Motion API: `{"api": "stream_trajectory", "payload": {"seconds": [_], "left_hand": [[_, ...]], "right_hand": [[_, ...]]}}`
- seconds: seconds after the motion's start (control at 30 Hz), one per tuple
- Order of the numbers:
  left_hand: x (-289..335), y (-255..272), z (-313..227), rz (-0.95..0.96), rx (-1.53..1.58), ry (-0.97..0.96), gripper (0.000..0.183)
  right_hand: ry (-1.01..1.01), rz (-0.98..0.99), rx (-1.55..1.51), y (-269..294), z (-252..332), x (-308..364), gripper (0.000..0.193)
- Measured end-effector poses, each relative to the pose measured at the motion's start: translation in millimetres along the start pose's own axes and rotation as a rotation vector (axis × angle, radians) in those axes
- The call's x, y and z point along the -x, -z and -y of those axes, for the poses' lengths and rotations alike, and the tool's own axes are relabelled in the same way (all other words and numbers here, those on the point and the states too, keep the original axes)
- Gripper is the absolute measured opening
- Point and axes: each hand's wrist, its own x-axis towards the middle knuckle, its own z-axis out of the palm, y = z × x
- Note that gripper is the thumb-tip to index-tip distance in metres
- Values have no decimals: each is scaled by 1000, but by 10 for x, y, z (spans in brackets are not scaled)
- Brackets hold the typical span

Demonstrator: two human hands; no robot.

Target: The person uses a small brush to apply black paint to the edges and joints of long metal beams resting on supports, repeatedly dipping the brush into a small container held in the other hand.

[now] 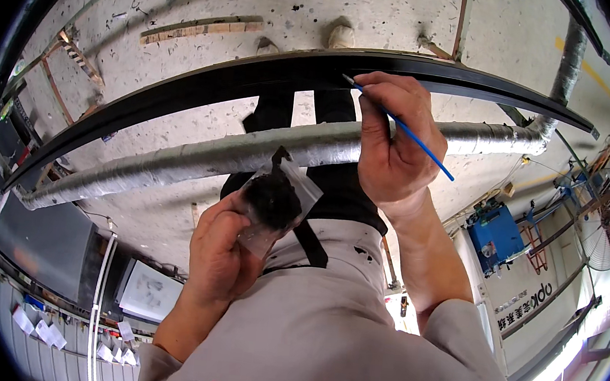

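Pinched in my right hand (398, 137) is a thin blue paintbrush (424, 149). Its tip meets or hovers close to the long black bar (280, 70) that spans the view from left to right; whether it touches, I cannot tell. Lower and to the left, in front of my belly, my left hand (222, 245) grips a small clear plastic cup (303, 190). Black paint coats the inside of the cup, and a dark smear runs over its rim. The fingertips behind the cup are partly hidden.
A wrapped silver pipe (176, 156) runs below the bar, nearer to me. On the paint-spotted floor lies a wooden strip (201, 28). To the right stand a blue box (495, 238) and a wire fan (602, 219). A dark panel (43, 239) is at the left.
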Motion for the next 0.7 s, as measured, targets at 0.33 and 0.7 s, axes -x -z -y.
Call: {"api": "stream_trajectory", "payload": {"seconds": [0.33,0.7], "left_hand": [[14,35,-5,7,14,-11,52],[35,46,-18,4,43,0,51]], "right_hand": [[11,5,1,-68,24,-17,21],[-6,28,3,-89,63,-19,23]]}}
